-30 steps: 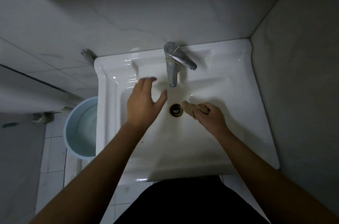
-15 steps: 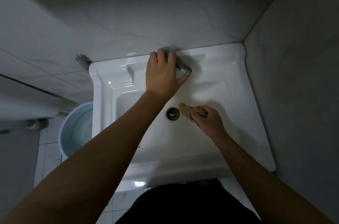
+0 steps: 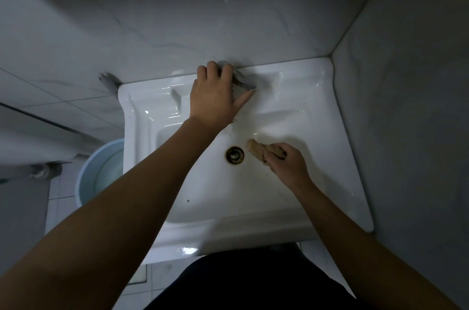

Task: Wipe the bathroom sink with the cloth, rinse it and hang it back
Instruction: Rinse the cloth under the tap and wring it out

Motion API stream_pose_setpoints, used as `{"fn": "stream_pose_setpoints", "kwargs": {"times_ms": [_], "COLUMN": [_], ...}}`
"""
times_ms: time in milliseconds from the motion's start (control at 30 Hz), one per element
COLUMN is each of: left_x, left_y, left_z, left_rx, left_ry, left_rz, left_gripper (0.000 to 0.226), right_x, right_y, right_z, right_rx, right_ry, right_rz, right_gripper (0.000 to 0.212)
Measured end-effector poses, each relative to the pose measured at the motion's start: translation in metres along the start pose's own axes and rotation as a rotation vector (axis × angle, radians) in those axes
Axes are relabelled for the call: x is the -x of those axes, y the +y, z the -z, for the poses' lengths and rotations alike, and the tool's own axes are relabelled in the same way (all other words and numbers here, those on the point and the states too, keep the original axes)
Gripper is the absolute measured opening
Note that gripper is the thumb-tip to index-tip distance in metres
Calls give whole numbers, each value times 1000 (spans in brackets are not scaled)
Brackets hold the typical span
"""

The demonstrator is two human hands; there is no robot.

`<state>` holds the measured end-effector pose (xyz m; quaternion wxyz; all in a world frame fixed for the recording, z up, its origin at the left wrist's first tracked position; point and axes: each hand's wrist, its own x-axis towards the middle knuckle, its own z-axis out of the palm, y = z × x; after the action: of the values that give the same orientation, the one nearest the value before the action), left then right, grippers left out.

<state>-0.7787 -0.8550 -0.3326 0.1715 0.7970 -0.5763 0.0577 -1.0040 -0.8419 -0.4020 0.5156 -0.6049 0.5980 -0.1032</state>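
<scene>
A white square sink (image 3: 327, 116) fills the corner between two grey walls. My left hand (image 3: 215, 96) lies over the chrome faucet (image 3: 242, 83) at the sink's back edge, fingers wrapped over its handle, and hides most of it. Inside the basin my right hand (image 3: 286, 165) grips a bunched tan cloth (image 3: 258, 149), which rests just right of the round metal drain (image 3: 235, 154). I cannot see whether water is running.
A light blue bucket (image 3: 101, 172) stands on the tiled floor left of the sink. Grey marble walls close in behind and to the right. My dark clothing touches the sink's front edge.
My left hand rose from above the basin to the faucet and now grips its handle. My right hand has stayed by the drain with the cloth.
</scene>
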Motion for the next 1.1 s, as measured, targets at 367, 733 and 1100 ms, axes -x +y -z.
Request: {"fn": "stream_pose_setpoints", "kwargs": {"times_ms": [367,733,1100], "left_x": [79,135,105], "left_y": [-19,-16,-23], "left_z": [7,-57,-58], "left_rx": [404,966,1097], "left_ry": [-64,-499,-329], "left_rz": [424,888,986], "left_gripper": [51,16,32], "right_x": [-2,-26,-50], "right_y": [-3,-27,-27], "right_z": [-9,-69,-59], "right_rx": [-55,-93,-31], "right_ry": [-71,-163,-82], "right_rz": [-37,-28,-40], "right_gripper": [20,25,15]}}
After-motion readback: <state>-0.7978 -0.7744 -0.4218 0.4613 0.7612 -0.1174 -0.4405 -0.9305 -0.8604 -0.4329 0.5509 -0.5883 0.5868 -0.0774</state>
